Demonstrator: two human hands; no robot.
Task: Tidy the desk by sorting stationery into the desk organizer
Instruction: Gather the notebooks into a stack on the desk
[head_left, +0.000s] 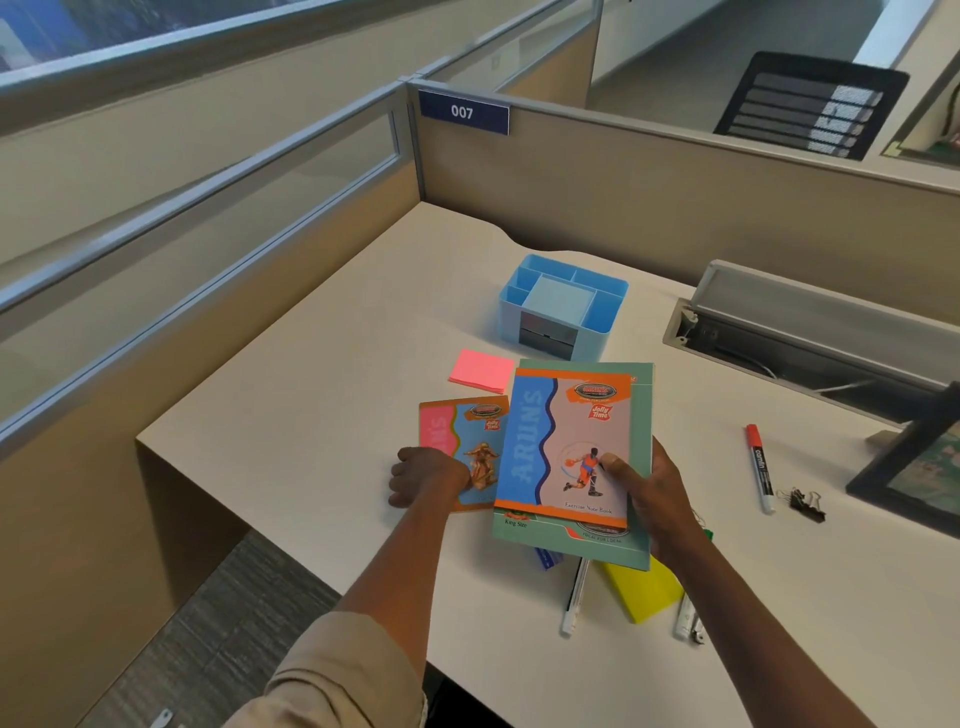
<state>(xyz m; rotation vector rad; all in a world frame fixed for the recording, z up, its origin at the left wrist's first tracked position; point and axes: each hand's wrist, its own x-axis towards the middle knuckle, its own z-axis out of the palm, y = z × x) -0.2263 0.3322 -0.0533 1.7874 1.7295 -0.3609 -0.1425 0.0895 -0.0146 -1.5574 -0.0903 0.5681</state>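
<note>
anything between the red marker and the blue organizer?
No. In the head view the desk is bare between the red marker and the blue organizer; the notebooks sit off to the left.

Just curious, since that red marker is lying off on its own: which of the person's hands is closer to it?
Right. The right hand, gripping notebooks, sits just left of the red marker; the left hand lies farther left, beyond the notebooks.
</note>
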